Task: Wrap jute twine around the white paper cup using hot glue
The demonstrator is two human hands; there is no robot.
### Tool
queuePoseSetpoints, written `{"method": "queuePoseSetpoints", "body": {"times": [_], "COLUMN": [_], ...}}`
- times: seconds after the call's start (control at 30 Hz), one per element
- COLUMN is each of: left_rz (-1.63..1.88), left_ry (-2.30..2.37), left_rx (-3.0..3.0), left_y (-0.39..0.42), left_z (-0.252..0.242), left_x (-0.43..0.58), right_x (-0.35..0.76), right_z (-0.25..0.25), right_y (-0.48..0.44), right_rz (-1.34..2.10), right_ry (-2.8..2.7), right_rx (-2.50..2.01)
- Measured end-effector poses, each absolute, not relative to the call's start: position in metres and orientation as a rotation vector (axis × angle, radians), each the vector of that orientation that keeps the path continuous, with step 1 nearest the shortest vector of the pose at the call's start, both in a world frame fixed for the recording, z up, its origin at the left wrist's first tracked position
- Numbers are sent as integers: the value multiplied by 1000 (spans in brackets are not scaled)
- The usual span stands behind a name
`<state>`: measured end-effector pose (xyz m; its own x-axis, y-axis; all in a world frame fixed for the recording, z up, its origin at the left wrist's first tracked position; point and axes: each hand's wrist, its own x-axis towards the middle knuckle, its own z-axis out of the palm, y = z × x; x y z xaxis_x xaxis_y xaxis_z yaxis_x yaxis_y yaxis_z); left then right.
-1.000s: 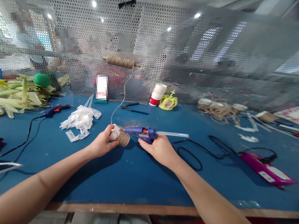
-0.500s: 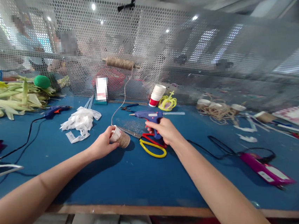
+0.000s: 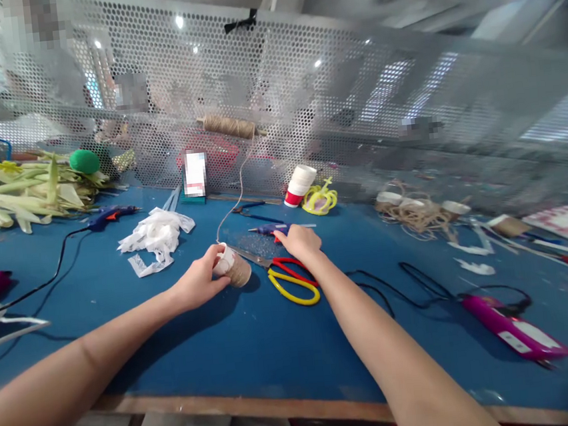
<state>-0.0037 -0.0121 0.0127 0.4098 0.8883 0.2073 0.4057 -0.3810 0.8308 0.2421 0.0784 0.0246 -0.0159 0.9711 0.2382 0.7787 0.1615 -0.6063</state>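
My left hand (image 3: pixel 201 283) is wrapped round a small paper cup partly covered in brown twine (image 3: pixel 234 267), tipped on its side on the blue table (image 3: pixel 237 351). A twine strand (image 3: pixel 238 190) runs up from it to a spool (image 3: pixel 228 126) on the mesh wall. My right hand (image 3: pixel 301 241) rests on a blue glue gun (image 3: pixel 271 229) lying on the table, fingers curled over its handle. Scissors with red and yellow handles (image 3: pixel 290 279) lie between my hands.
White lace scraps (image 3: pixel 155 233), a second blue glue gun (image 3: pixel 108 216), green leaves (image 3: pixel 30 187), stacked paper cups (image 3: pixel 300 184), a yellow crown shape (image 3: pixel 319 199), twine clutter (image 3: pixel 414 210) and a magenta device (image 3: pixel 519 336) with black cable (image 3: pixel 396 289) lie about.
My right hand carried the glue gun away from the cup, farther back, and laid it on the table. The scissors came into sight. My left hand kept hold of the cup.
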Motion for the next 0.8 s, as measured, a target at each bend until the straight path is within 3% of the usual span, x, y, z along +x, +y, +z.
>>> {"method": "queuePoseSetpoints", "body": {"times": [0.17,0.2,0.27,0.33,0.6,0.8], "left_rz": [802,793,804,830,854,909], "left_ry": [1063,1057,1043,1016,1029,739], "left_rx": [2070,2111,2209,2310,2162,1953], "left_y": [-16,-17,-17,-16,-20,-28], "left_z": [15,15,12,9,16,22], "left_x": [-3,-2,-1,0,-2,-1], "right_x": [197,186,166,152,163,182], "right_z": [44,46,50,51,69,83], "right_y": [61,58,52,47,28,9], "right_rz": [493,621,1186,1456,1343,1315], "right_ry": [-1876,-1929,-1964,-1881,-1398,-1222], "right_rx": [-1591,-1549,-1382,-1249,-992,-914]}}
